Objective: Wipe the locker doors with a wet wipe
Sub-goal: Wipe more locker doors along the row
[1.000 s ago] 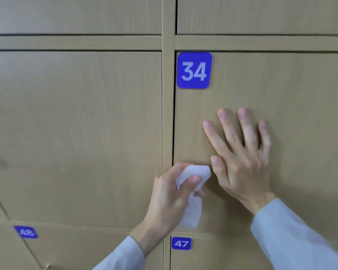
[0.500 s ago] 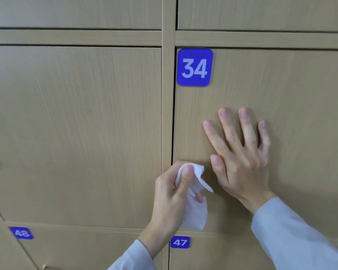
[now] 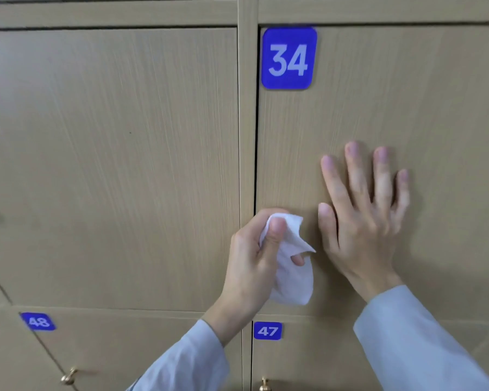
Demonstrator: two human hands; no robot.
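Observation:
A wooden locker door (image 3: 407,94) with a blue plate marked 34 (image 3: 288,58) fills the right half of the view. My right hand (image 3: 363,218) lies flat on it, fingers straight and spread, palm against the wood. My left hand (image 3: 254,261) grips a crumpled white wet wipe (image 3: 292,275) between thumb and fingers at the door's lower left corner, beside the vertical gap. The wipe's loose end hangs down below the hand.
Another locker door (image 3: 110,165) is on the left, past a vertical frame strip (image 3: 247,136). Lower doors carry blue plates 48 (image 3: 38,321) and 47 (image 3: 267,331). Two small brass knobs (image 3: 68,377) show near the bottom edge.
The view has tilted down slightly, so plate 34 sits higher in frame. My left hand has regripped the wipe, its thumb now over the top fold. My right hand stays flat on the door.

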